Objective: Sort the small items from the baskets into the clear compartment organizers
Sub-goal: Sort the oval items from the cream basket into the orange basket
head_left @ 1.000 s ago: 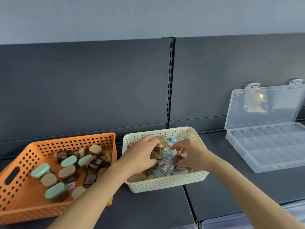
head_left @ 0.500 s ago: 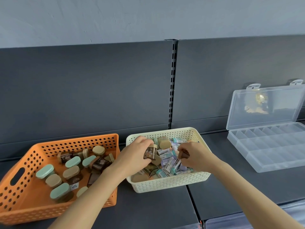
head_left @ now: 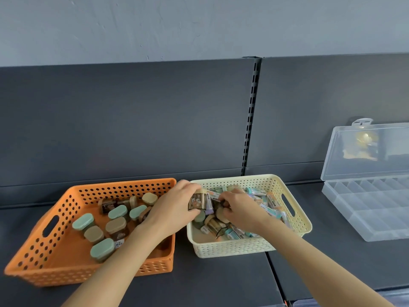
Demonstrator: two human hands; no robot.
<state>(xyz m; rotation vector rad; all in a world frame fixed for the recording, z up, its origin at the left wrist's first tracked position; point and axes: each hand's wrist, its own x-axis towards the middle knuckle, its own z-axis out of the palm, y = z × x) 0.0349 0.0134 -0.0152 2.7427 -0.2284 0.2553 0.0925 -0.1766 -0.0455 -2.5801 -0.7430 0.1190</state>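
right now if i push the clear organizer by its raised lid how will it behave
Probably light: the organizer is thin clear plastic and its compartments look empty, so it should slide easily on the dark shelf. The lid stands open, so pushing there would likely swing or flex it rather than move the base.

On the shelf, the left basket holds jars at lower left of the frame. The middle basket, full of packets, stands just right of it. The organizer lies at the right edge, apart.
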